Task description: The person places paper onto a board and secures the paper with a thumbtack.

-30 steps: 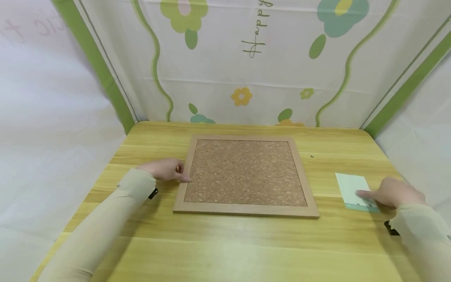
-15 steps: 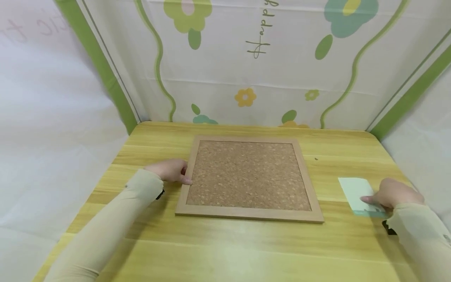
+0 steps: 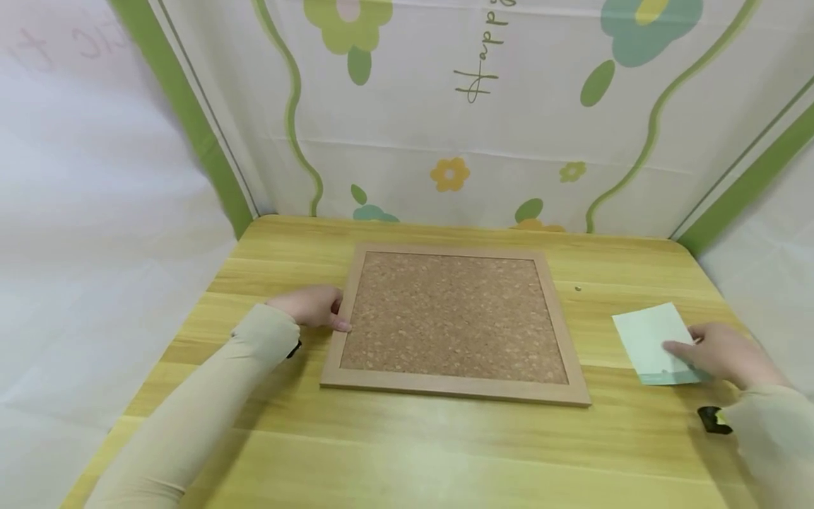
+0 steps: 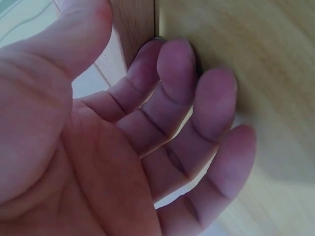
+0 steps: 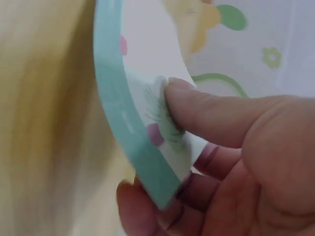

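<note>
A cork board [image 3: 454,318] with a pale wooden frame lies flat on the table. At its left side my left hand [image 3: 311,307] grips the frame, thumb on top and fingers curled against the outer edge. In the left wrist view, the fingertips [image 4: 216,98] meet the frame's side and the table. My right hand [image 3: 721,351] pinches a sheet of note paper [image 3: 651,339] right of the board, thumb on its face and fingers behind. The right wrist view shows the paper [image 5: 147,54] bent, with a teal band and pink spots; the thumb partly covers a green print.
The wooden table [image 3: 407,452] spans the view, its far edge against a white floral cloth [image 3: 394,141]. White cloth also hangs at both sides. A small dark spot [image 3: 578,288] shows on the table right of the board.
My right hand has shifted its hold and lifted the paper, which now stands tilted and turned. The left hand stays at the board's left side. The head view has shifted slightly.
</note>
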Tool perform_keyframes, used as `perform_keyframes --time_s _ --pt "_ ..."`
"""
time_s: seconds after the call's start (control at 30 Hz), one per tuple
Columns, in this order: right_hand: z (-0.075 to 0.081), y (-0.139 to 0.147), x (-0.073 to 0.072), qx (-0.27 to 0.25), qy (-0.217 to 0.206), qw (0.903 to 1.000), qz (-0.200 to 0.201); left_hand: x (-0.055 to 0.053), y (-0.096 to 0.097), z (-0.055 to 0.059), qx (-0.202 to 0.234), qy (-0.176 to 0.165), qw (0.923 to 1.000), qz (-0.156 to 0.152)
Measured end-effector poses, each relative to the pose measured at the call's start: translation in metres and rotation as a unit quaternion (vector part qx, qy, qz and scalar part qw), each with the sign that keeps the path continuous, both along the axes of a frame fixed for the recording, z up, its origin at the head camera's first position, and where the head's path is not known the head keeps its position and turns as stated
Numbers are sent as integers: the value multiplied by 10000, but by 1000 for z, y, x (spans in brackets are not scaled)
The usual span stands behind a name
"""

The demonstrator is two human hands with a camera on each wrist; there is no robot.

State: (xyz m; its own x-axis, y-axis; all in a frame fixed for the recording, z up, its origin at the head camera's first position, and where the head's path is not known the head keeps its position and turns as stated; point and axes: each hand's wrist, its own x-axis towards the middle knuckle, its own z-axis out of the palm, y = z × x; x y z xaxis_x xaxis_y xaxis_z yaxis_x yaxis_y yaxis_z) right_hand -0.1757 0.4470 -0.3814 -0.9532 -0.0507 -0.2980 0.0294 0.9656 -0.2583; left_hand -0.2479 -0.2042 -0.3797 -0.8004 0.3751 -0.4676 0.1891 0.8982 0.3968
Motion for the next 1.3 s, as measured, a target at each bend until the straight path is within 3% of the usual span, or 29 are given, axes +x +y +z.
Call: perform_keyframes --time_s 0.1,0.27,0.53,0.67,0.8,0.93,1.03,1.13,1.3 --pt "8 -1 3 -200 301 9993 -72 0 -1 -1 30 27 10000 -33" --pt "25 -16 7 -824 279 9952 -437 0 -3 -4 207 -50 9998 34" --pt "35 -53 9 -1751 1161 9734 -916 2 -6 -8 525 19 9986 19" --pt "39 -72 8 -2568 1287 9503 -1198 3 -4 -8 435 174 9989 -42" --pt "44 -92 9 -3290 1480 9212 -1457 6 -2 -6 73 541 9984 -119" --pt "47 -115 6 -4593 1559 8653 -1264 14 3 2 -306 931 9952 -40" --pt "47 -132 4 -4931 1570 8501 -981 19 10 12 -416 1346 9900 37" --pt "47 -148 4 -4569 1668 8701 -803 22 21 25 -236 1769 9839 -25" --pt "48 -173 6 -4292 1652 8864 -532 29 54 43 676 2012 9771 -167"
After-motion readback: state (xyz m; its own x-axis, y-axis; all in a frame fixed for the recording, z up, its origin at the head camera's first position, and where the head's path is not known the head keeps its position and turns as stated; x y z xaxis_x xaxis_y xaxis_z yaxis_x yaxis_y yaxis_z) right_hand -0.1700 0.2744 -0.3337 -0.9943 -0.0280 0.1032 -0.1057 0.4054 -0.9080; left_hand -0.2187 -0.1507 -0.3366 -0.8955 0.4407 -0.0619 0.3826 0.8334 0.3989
